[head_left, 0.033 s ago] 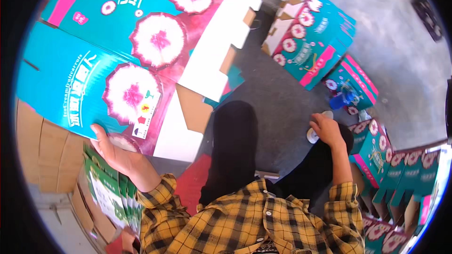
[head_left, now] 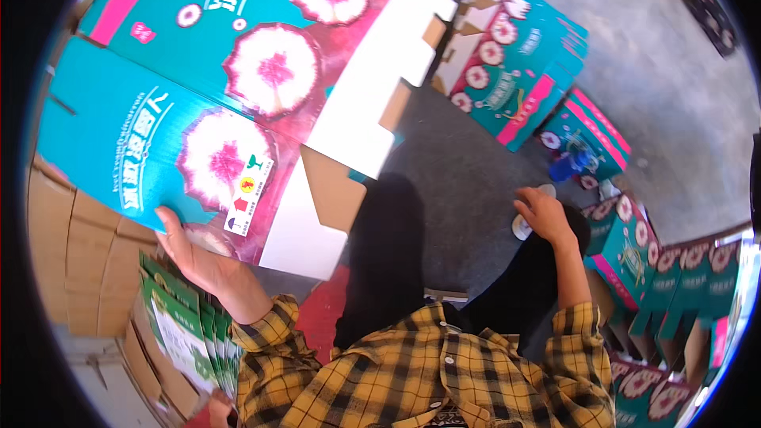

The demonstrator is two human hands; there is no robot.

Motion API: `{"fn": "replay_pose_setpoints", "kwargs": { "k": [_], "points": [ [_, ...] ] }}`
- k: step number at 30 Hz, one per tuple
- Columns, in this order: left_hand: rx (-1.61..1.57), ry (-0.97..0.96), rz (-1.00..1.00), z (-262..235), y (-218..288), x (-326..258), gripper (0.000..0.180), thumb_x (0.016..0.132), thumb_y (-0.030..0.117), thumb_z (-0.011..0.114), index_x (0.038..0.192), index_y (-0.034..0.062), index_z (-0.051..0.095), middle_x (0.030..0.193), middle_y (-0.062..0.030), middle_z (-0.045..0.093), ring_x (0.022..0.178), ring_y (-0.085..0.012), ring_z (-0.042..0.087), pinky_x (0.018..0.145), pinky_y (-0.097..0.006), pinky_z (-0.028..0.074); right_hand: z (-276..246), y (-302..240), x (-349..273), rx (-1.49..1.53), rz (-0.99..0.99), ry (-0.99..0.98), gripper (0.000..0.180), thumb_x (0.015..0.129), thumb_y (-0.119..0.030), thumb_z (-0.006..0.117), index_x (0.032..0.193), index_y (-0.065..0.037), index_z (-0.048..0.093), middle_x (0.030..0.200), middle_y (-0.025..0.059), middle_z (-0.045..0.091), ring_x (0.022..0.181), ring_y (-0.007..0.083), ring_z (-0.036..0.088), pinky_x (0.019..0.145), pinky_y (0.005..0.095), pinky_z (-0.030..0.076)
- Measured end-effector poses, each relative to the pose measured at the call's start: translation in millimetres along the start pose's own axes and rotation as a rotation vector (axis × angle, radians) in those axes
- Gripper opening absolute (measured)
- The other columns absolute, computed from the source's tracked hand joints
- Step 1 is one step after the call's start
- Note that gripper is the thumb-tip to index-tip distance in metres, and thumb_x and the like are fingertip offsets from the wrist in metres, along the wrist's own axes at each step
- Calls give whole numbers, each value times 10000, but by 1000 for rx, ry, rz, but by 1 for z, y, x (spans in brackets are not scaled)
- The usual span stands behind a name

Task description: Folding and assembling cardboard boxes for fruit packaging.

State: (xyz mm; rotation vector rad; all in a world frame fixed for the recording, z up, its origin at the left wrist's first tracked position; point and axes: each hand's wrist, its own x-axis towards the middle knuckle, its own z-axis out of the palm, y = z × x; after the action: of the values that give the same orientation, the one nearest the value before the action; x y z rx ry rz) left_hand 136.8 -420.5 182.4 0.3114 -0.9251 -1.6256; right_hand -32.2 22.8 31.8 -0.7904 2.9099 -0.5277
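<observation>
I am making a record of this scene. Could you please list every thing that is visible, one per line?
flat carton: one, teal with pink-white flowers, upper left, held
folded carton stack: one, teal, upper right floor
standing cartons: several, teal, right edge
brown cardboard: stack, left
green packets: several, lower left
white object: one, floor, under right hand
left hand: grips carton edge
right hand: on white object

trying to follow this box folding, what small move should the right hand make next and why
Probably lift the pale roll it rests on and bring it toward the teal flat carton. The left hand has its grip on that carton's lower edge, flaps open, while the right hand is down at the floor.
</observation>
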Motion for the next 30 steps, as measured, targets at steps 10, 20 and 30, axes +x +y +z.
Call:
{"fn": "replay_pose_setpoints", "kwargs": {
  "k": [10, 20, 30],
  "points": [
    [-179, -358, -871, 53, -97, -49, 364, 926, 266, 601, 1206, 43, 533, 1174, -93, 584, 1066, -268, 577, 938, -457, 465, -76, -61, -17, 1744, -136, 188, 619, 946, -395, 543, 1399, -21, 349, 1326, 108, 496, 1167, 215, 523, 944, 356, 443],
    [734, -599, -1038, -59, -199, -154, 767, 856, 290, 694, 1391, -76, 284, 864, -106, 633, 682, -164, 611, 603, -232, 458, -92, -58, -28, 1566, 236, 255, 419, 895, -204, 651, 1249, -22, 519, 1137, 72, 610, 1028, 173, 598, 892, 331, 482],
    [475, -1571, -617, 27, -139, -194, 897, 774, 312, 739, 1441, -22, 242, 1428, -237, 349, 1343, -320, 343, 1093, -395, 288, -51, -49, -9, 1488, 298, -190, 391, 905, -246, 598, 1185, 25, 573, 1062, 62, 638, 961, 123, 604, 800, 259, 482]
  ]
}}
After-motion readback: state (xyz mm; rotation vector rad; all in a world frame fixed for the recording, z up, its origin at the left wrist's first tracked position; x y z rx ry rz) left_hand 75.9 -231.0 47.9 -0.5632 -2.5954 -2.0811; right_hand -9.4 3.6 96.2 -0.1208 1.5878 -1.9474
